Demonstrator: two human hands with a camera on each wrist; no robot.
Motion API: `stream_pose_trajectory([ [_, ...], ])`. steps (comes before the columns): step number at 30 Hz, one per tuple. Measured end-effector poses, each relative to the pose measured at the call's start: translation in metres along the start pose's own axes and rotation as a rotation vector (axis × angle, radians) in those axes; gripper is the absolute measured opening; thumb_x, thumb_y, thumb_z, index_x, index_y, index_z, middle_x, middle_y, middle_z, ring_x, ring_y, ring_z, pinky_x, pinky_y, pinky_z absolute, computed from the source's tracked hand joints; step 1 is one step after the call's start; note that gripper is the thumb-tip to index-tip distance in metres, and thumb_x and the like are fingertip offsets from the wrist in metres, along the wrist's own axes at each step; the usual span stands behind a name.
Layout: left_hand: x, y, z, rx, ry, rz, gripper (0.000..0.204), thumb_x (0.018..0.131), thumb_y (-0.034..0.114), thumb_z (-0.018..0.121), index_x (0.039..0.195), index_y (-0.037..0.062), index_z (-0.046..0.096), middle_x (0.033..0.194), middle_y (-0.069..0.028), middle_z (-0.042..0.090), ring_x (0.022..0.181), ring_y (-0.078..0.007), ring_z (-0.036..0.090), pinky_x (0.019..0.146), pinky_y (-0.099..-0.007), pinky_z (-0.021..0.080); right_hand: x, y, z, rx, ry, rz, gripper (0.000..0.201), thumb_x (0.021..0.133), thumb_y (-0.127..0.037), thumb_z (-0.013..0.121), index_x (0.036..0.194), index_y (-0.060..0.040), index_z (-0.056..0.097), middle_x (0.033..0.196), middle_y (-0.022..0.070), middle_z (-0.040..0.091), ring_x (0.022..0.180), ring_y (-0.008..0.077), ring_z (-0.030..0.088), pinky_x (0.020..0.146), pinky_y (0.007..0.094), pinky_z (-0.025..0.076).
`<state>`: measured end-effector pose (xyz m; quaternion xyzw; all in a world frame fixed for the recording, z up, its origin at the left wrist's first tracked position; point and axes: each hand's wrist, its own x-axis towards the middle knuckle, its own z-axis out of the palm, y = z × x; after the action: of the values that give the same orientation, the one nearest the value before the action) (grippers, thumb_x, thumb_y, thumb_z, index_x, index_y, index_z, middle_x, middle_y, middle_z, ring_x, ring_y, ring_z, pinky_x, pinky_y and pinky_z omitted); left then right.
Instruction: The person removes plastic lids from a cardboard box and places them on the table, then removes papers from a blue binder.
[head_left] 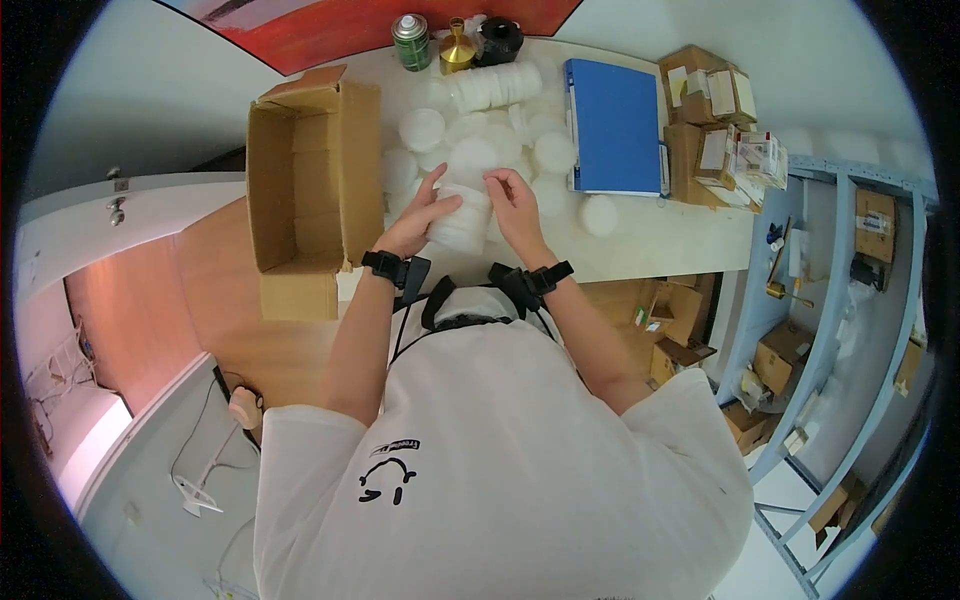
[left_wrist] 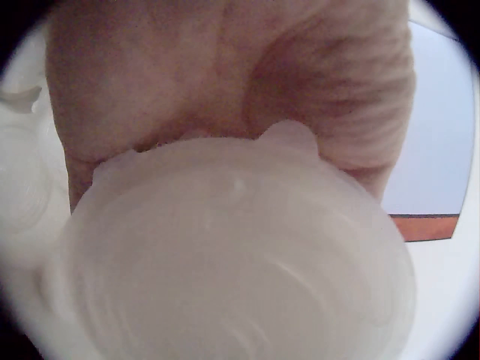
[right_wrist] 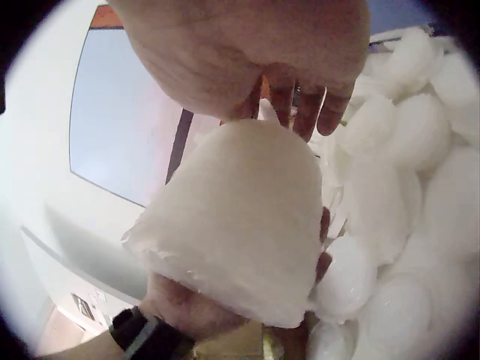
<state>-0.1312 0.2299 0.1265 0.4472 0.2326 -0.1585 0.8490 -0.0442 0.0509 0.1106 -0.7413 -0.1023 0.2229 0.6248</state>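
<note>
A stack of white translucent round lids or shallow cups is gripped by the left hand, its thumb lying along the near side. In the left wrist view the stack's round end rests against the palm. The right hand is at the stack's far right edge, thumb and fingertips close together. The right wrist view shows that hand over the top of the stack, with a small tab between thumb and fingers; whether they pinch it cannot be told. Left-hand fingertips wrap the stack's side.
More white round pieces lie loose on the white table, with a stacked row behind. An empty cardboard box stands left, a blue binder right, small boxes beyond it. A green can stands at the back.
</note>
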Motion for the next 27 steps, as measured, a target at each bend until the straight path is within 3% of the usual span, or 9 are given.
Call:
stream_pose_trajectory([
  [5,-0.002,-0.002,-0.007,-0.041,-0.059,0.005,0.087,0.091,0.030,0.071,0.157,0.0126,0.016,0.138,-0.0122,0.048,0.127,-0.0248,0.048,0.106,-0.0377,0.040,0.008,0.000,-0.017,-0.141,-0.038,-0.012,0.027,0.095,-0.011,0.062,0.121,-0.0049,0.061,0.113,0.0062,0.065,0.097,0.0137,0.060,0.087,0.0277,0.047],
  [8,-0.005,-0.007,-0.010,-0.224,-0.019,-0.021,0.081,0.092,0.031,0.070,0.153,0.0099,0.022,0.136,-0.0113,0.049,0.125,-0.0239,0.050,0.104,-0.0367,0.042,0.010,0.003,-0.018,0.172,0.052,0.032,0.043,0.098,-0.017,0.060,0.139,-0.0110,0.050,0.126,0.0056,0.058,0.112,0.0145,0.055,0.095,0.0282,0.043],
  [10,-0.003,-0.006,-0.013,-0.273,0.031,-0.039,0.075,0.090,0.034,0.072,0.147,0.0059,0.031,0.134,-0.0112,0.051,0.124,-0.0221,0.051,0.101,-0.0351,0.044,0.007,-0.005,-0.016,0.088,-0.066,0.265,0.053,0.099,-0.029,0.057,0.147,-0.0126,0.041,0.137,0.0060,0.051,0.120,0.0165,0.050,0.101,0.0333,0.041],
  [11,-0.006,-0.005,-0.013,-0.274,0.033,-0.038,0.075,0.090,0.034,0.072,0.147,0.0059,0.031,0.134,-0.0112,0.051,0.124,-0.0221,0.051,0.101,-0.0351,0.044,0.004,-0.011,-0.012,0.088,-0.068,0.265,0.053,0.099,-0.029,0.057,0.147,-0.0126,0.041,0.137,0.0060,0.051,0.120,0.0165,0.050,0.101,0.0333,0.041],
  [13,-0.013,-0.003,-0.011,0.018,0.044,-0.039,0.065,0.093,0.036,0.067,0.143,0.0044,0.039,0.131,-0.0087,0.055,0.118,-0.0182,0.056,0.099,-0.0331,0.047,-0.002,-0.024,-0.003,0.124,-0.366,0.343,0.054,0.097,-0.039,0.059,0.140,-0.0079,0.049,0.132,0.0095,0.055,0.113,0.0178,0.056,0.093,0.0304,0.044],
  [17,-0.015,-0.003,-0.018,0.102,-0.020,-0.067,0.069,0.091,0.037,0.070,0.142,0.0022,0.041,0.128,-0.0095,0.056,0.114,-0.0175,0.057,0.096,-0.0320,0.047,0.002,-0.034,0.003,-0.012,-0.542,0.386,0.059,0.097,-0.044,0.059,0.140,-0.0051,0.049,0.133,0.0087,0.055,0.117,0.0187,0.054,0.095,0.0300,0.044],
  [19,-0.021,0.000,-0.015,0.112,-0.019,-0.058,0.066,0.090,0.036,0.070,0.139,0.0011,0.043,0.126,-0.0095,0.058,0.111,-0.0174,0.057,0.095,-0.0316,0.047,0.005,-0.023,0.006,0.411,-0.564,0.551,0.058,0.100,-0.044,0.055,0.145,-0.0090,0.043,0.135,0.0048,0.053,0.123,0.0158,0.048,0.104,0.0322,0.038],
  [25,-0.023,-0.009,-0.011,-0.112,0.041,-0.076,0.061,0.091,0.039,0.068,0.135,0.0020,0.048,0.121,-0.0088,0.059,0.108,-0.0171,0.058,0.093,-0.0316,0.047,-0.009,-0.026,0.017,0.046,-0.513,0.250,0.057,0.099,-0.045,0.056,0.141,-0.0082,0.046,0.135,0.0065,0.053,0.120,0.0170,0.050,0.097,0.0306,0.043],
  [27,-0.021,-0.011,-0.013,-0.105,0.053,-0.108,0.060,0.091,0.039,0.067,0.135,0.0027,0.049,0.120,-0.0085,0.059,0.108,-0.0168,0.058,0.092,-0.0314,0.048,-0.009,-0.020,0.018,0.085,-0.529,0.286,0.056,0.100,-0.042,0.055,0.141,-0.0071,0.044,0.136,0.0061,0.051,0.123,0.0167,0.047,0.103,0.0308,0.038],
])
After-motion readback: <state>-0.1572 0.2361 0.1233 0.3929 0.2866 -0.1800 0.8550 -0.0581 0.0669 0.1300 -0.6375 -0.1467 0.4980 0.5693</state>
